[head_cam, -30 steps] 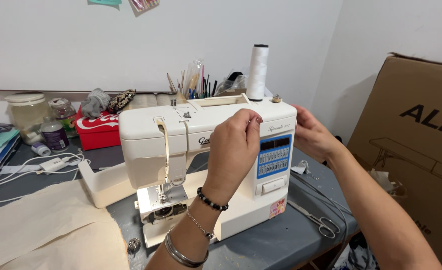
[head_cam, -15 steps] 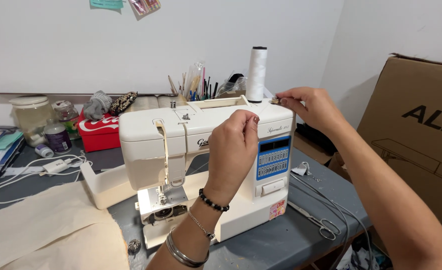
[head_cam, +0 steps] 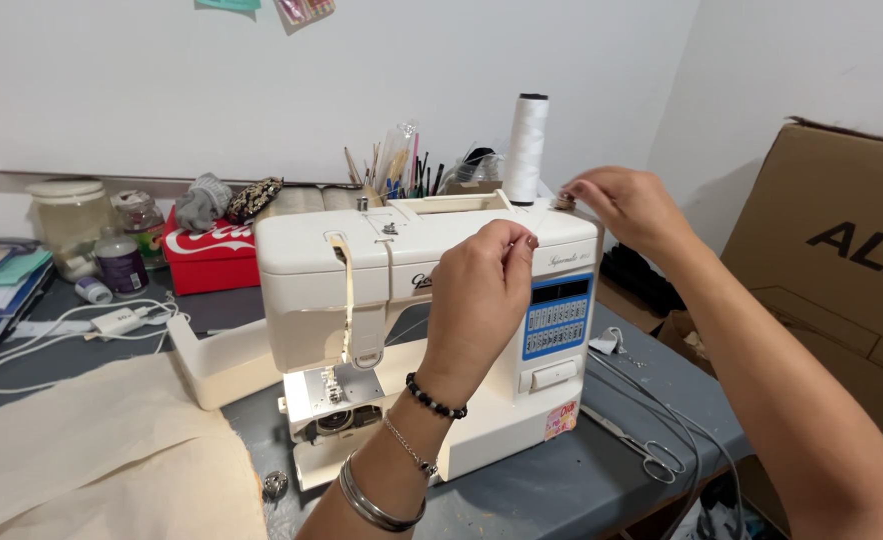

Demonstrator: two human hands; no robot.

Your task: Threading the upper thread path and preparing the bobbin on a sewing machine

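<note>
A cream sewing machine [head_cam: 312, 290] stands on a grey table [head_cam: 562, 490]. My left hand [head_cam: 482, 295] is raised in front of the machine's upper right, fingers pinched on a thin white thread. My right hand [head_cam: 627, 205] reaches over the machine's top right corner, fingertips at the small bobbin [head_cam: 565, 202] on the winder. A tall white thread spool [head_cam: 527, 150] stands upright on top of the machine just left of that hand.
Scissors [head_cam: 642, 450] lie right of the machine. Beige fabric [head_cam: 92, 460] covers the near left. A red tin [head_cam: 210, 255], jars [head_cam: 72, 225], a white cable [head_cam: 62, 330] and a cup of tools [head_cam: 392, 170] sit behind. A cardboard box [head_cam: 842, 300] stands at right.
My right hand rose from beside the machine's right end to its top right corner at the bobbin. My left hand stayed in place, pinched on the thread.
</note>
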